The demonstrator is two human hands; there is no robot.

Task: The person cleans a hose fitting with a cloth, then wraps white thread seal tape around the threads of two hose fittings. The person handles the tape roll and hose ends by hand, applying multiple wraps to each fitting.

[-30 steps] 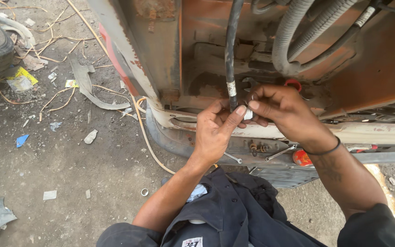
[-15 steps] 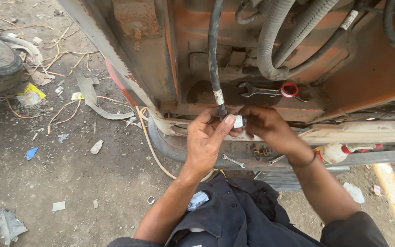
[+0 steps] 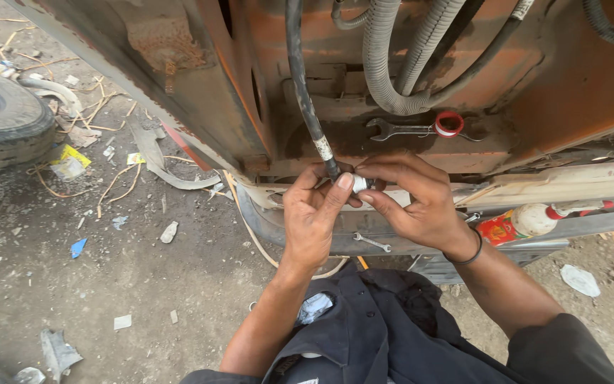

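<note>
Hose end [image 3: 358,183] lower between hands.

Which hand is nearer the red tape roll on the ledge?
Right. The right hand sits just below the red tape roll; the left hand is farther left, at the hose end.

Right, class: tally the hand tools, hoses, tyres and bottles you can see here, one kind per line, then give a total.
Spanners: 2, upper spanner, lower spanner
Black hose held by left hand and right hand: 1
Grey ribbed hoses: 2
Tyre: 1
Bottle: 1
Total: 7
</note>
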